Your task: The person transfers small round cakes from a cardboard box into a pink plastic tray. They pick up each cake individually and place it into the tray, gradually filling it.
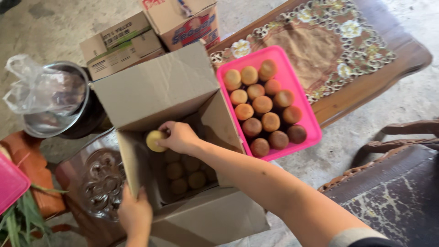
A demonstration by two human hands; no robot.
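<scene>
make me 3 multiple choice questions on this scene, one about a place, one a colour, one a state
1. Where is the tray of round fruits?
A. inside the box
B. on the wooden table
C. on the chair

2. What colour is that tray?
A. pink
B. blue
C. white

3. What is the right hand doing?
A. resting empty
B. gripping a knife
C. holding a yellowish fruit over the cardboard box

Answers: 1 B, the tray sits on the table's edge; 2 A, its rim is bright pink; 3 C, the fingers pinch the fruit while the left hand grips the box wall.
</scene>
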